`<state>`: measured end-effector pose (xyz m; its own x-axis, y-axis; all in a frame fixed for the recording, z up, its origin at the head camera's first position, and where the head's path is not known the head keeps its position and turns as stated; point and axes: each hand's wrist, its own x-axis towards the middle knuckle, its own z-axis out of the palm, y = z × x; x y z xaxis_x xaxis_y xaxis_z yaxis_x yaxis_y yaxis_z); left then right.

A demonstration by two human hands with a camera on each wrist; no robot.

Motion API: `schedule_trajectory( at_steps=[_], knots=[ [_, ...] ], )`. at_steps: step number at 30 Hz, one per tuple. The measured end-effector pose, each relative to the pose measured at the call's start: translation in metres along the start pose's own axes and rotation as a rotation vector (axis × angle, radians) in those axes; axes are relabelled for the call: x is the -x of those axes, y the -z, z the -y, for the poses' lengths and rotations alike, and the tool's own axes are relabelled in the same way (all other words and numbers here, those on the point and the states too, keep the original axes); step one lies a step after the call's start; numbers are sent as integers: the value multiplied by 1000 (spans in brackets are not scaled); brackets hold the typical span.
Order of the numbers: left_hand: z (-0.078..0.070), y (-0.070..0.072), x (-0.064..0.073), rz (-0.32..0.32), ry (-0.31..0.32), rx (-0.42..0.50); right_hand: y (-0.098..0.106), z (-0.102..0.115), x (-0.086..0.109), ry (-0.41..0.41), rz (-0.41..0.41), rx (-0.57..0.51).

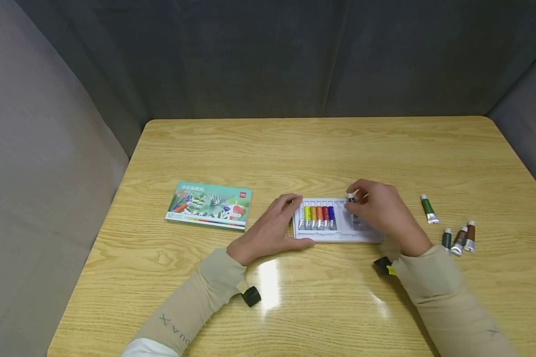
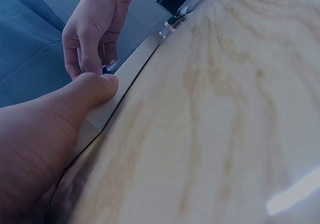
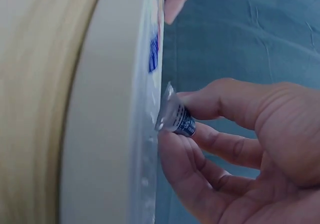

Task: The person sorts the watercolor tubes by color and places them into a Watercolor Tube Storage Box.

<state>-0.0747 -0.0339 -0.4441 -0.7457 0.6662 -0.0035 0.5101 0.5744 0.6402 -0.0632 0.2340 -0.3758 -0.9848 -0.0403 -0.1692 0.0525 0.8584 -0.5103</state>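
Observation:
In the head view a white plastic paint tray (image 1: 346, 238) lies on the table. A row of paint tubes, from white through a yellow tube (image 1: 307, 216) and a red one to a blue tube (image 1: 332, 216), fills its left half. My left hand (image 1: 272, 230) grips the tray's left end, thumb along the front edge and fingers at the back. Over the right half, my right hand (image 1: 379, 206) pinches a dark paint tube (image 3: 181, 120) between thumb and fingers. The right wrist view shows this tube's flat silver end close against the tray; whether it touches the bottom is hidden.
A green-and-white paint box (image 1: 209, 206) lies left of the tray on the wooden table (image 1: 312, 297). To the right are loose tubes: a green tube (image 1: 428, 208), a dark green tube (image 1: 446, 239), a dark brown tube (image 1: 459, 240) and a brown tube (image 1: 470, 235).

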Motion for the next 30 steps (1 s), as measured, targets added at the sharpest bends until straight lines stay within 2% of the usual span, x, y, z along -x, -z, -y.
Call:
schedule_trajectory(
  at_steps=[5,18,30],
  knots=[
    [0,0,0,3,9,-7,-7,4,0,24,-4,16],
    [0,0,-1,5,12,-12,-19,8,-2,19,21,3],
    [-2,1,-1,8,16,-13,-21,10,-2,3,35,24]
  ],
)
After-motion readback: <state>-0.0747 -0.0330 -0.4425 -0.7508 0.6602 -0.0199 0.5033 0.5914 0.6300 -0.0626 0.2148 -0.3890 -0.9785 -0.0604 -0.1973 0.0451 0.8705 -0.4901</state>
